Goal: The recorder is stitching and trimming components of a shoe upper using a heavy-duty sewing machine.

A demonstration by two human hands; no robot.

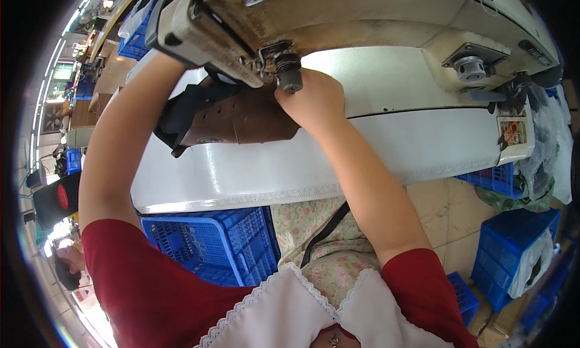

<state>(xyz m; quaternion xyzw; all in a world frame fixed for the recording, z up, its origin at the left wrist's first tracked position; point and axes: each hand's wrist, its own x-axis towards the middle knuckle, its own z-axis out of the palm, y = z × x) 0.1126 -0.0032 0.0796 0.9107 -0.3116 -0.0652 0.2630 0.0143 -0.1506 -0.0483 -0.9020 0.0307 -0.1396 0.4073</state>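
A brown leather shoe upper [241,119] with a row of small holes and black lining parts [187,109] lies on the white bed of a sewing machine [368,28], under its needle area. My right hand [317,100] is closed at the upper's right edge, beside the dark round knob [290,76]. Its thumb side presses on the leather; the other fingers are mostly hidden. My left forearm [124,130] reaches up behind the machine head, which covers the left hand, so its fingers cannot be seen.
A blue plastic basket [241,242] stands below the table's front edge, on the left. More blue crates [510,251] are on the floor at the right, near clear plastic bags [538,148]. Orange-handled snips [511,132] lie in a recess at the table's right end. Another person [69,266] is at far left.
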